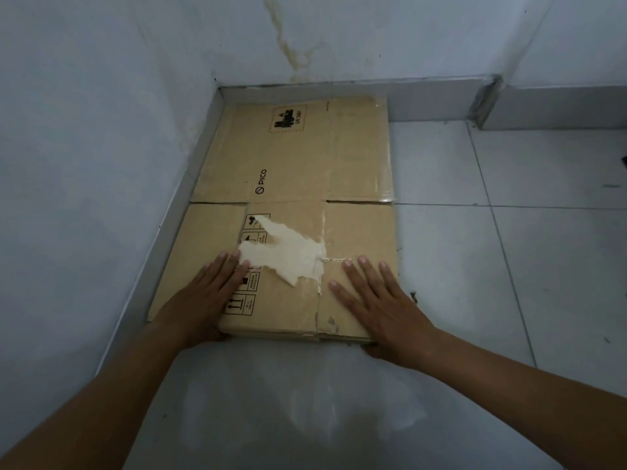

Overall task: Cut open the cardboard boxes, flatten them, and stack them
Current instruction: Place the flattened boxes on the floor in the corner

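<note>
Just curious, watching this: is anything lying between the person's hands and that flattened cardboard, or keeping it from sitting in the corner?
Nothing visible. The left hand and right hand press flat on the flattened cardboard, which already lies against the wall.

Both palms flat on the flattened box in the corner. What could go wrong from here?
1. The left hand and right hand press only the near end of the flattened box; the far flaps may spring back up.
2. The torn patch shows the surface peels easily, so sliding palms could rip it further.
3. The box sits tight against the baseboard; pushing forward may buckle its far edge.
</note>
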